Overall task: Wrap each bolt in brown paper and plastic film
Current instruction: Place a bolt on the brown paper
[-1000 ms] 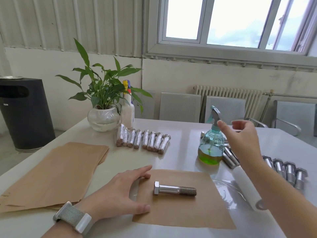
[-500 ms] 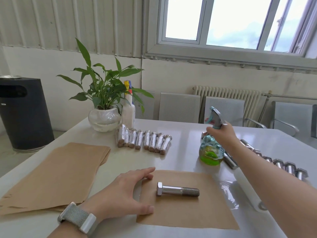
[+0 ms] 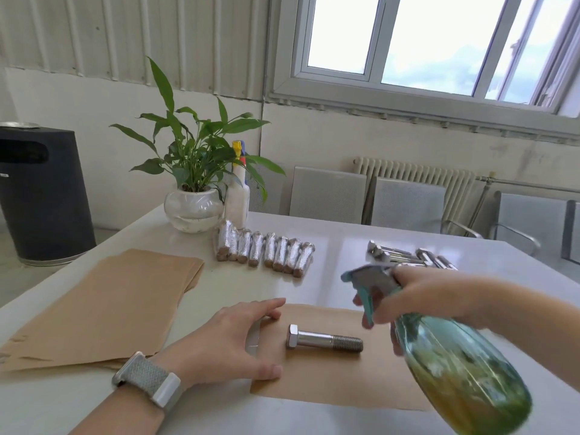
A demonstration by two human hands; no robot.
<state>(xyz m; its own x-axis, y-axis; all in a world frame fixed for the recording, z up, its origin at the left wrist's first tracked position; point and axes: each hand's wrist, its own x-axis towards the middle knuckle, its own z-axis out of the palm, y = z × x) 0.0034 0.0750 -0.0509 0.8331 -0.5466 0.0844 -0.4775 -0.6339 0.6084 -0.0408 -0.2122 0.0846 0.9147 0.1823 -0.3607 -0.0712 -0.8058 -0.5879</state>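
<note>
On the table (image 3: pixel 339 246) one bare bolt (image 3: pixel 324 340) lies flat on a brown sheet (image 3: pixel 329 381), its head to the left and its thread to the right. The left hand (image 3: pixel 232 340) rests at the left edge of this sheet with straight fingers spread; it holds nothing and, I think, keeps the paper in place. The right hand (image 3: pixel 417 296) is closed around the neck of a spray bottle (image 3: pixel 455 365) with green liquid, held in the air above the right part of the sheet, tilted, with the nozzle toward the bolt; one finger seems to lie near the trigger, but the blur does not let me be sure. So the two hands are apart, one on each side of the bolt. How far is the task? A row of wrapped bolts (image 3: pixel 266 254) lies further back, near the plant (image 3: pixel 194 171), about eight or nine pieces, shiny with film over brown paper. Behind the right hand a group of unwrapped bolts (image 3: pixel 408 257) waits; part of it is hidden, so I cannot count them. A stack of paper (image 3: pixel 103 306) lies at the left, still rather thick. I judge the work is perhaps near the middle: the present bolt is only placed, not yet rolled, and it seems to get a spray first. The film itself I cannot see clearly here.
</note>
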